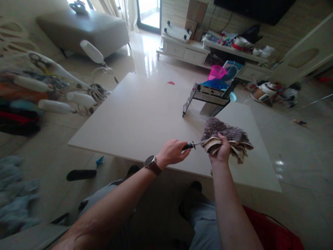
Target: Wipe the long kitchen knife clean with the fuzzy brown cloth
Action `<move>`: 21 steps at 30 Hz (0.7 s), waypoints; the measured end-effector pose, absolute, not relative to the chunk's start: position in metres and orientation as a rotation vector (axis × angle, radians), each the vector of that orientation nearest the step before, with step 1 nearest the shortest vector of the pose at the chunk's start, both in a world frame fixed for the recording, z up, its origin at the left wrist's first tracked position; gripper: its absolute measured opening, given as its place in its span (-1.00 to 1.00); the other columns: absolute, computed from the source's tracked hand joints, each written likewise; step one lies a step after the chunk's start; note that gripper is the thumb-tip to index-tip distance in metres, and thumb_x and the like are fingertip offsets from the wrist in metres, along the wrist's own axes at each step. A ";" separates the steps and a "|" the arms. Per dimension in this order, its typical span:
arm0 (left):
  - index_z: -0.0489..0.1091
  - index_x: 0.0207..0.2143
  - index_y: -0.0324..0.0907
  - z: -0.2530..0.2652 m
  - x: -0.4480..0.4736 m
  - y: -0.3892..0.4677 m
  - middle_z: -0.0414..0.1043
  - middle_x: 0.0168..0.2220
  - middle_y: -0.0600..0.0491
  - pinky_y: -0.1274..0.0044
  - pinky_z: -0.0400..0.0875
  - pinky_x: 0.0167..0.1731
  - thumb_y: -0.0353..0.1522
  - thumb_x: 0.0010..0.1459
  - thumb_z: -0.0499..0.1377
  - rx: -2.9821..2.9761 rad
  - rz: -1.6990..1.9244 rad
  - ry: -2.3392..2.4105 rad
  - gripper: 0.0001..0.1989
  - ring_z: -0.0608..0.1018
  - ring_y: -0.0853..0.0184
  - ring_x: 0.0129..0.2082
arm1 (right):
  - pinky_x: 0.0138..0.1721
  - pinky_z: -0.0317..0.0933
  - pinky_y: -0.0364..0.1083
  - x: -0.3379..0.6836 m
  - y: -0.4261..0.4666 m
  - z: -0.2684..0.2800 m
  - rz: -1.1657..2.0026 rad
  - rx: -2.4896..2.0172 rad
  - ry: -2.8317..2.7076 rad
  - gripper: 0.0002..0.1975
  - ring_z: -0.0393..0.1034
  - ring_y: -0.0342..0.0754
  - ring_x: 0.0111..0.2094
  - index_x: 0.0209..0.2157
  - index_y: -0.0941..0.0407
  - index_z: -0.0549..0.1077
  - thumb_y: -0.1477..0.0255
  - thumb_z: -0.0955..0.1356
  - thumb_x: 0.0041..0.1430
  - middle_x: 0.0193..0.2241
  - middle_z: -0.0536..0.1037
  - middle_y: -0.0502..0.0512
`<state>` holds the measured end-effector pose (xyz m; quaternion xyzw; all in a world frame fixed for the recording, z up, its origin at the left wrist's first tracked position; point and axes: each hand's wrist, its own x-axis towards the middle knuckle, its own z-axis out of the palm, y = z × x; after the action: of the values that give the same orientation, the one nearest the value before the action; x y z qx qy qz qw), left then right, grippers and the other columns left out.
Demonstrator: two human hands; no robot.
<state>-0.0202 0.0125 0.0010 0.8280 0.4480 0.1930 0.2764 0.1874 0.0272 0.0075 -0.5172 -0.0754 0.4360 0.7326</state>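
Observation:
My left hand point(171, 152), with a watch point(150, 161) at its wrist, is closed around the black handle of a sharpening steel point(199, 142). The steel's thin silvery rod points right, and its far end is hidden in a brown-grey fluffy cloth point(226, 132). Bunched up and folded, the cloth is gripped by my right hand point(222, 148), thumb on top, above the right part of the white table point(130, 114). Beyond the cloth stands a metal-and-black knife rack point(209, 93), with a dark handle sticking up at its right end.
A small red piece point(171, 83) lies near the table's far edge. Left of the table is a lamp with white shades point(92, 52). Behind it are a pink basket point(217, 72) and a cluttered TV cabinet point(195, 53). A red bag point(270, 229) is at lower right.

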 end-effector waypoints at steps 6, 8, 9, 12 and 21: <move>0.47 -0.40 -0.15 -0.005 -0.017 0.014 0.45 -0.51 0.02 0.44 0.03 -0.46 -0.18 0.34 0.07 2.153 0.561 1.217 -0.67 0.38 0.34 -0.54 | -0.52 0.34 -0.23 0.174 0.023 0.003 1.131 -1.159 -0.266 -0.77 0.39 -0.21 -0.54 -0.46 0.09 0.39 0.44 0.52 -0.07 -0.54 0.49 -0.15; 0.45 -0.41 -0.16 -0.006 -0.016 0.016 0.44 -0.52 0.03 0.44 0.05 -0.45 -0.18 0.34 0.06 2.114 0.576 1.224 -0.66 0.36 0.35 -0.54 | -0.49 0.38 -0.21 0.164 0.021 0.000 1.175 -1.166 -0.328 -0.74 0.41 -0.20 -0.52 -0.46 0.10 0.40 0.42 0.55 -0.10 -0.54 0.49 -0.14; 0.44 -0.42 -0.16 -0.006 -0.015 0.017 0.43 -0.53 0.03 0.45 0.07 -0.44 -0.17 0.34 0.06 2.100 0.585 1.228 -0.65 0.36 0.35 -0.54 | -0.47 0.39 -0.19 0.160 0.020 -0.002 1.188 -1.172 -0.355 -0.72 0.43 -0.18 -0.51 -0.47 0.10 0.40 0.40 0.56 -0.11 -0.54 0.50 -0.13; 0.42 -0.44 -0.16 -0.006 -0.014 0.018 0.43 -0.53 0.03 0.45 0.09 -0.42 -0.16 0.34 0.07 2.071 0.615 1.241 -0.64 0.35 0.36 -0.53 | -0.44 0.43 -0.15 0.150 0.018 -0.004 1.181 -1.186 -0.397 -0.70 0.46 -0.14 -0.48 -0.46 0.10 0.40 0.38 0.57 -0.14 -0.53 0.52 -0.11; 0.42 -0.42 -0.15 -0.002 -0.010 0.017 0.38 -0.55 0.06 0.46 0.02 -0.46 -0.16 0.34 0.07 2.092 0.589 1.158 -0.65 0.29 0.37 -0.56 | -0.42 0.43 -0.15 0.177 0.027 -0.007 0.966 -1.139 -0.363 -0.73 0.45 -0.16 -0.50 -0.45 0.06 0.35 0.41 0.52 -0.08 -0.54 0.48 -0.16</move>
<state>-0.0097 0.0174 -0.0021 0.8009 0.4435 0.2254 0.3332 0.1770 0.0270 -0.0065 -0.5151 -0.1642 0.4367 0.7191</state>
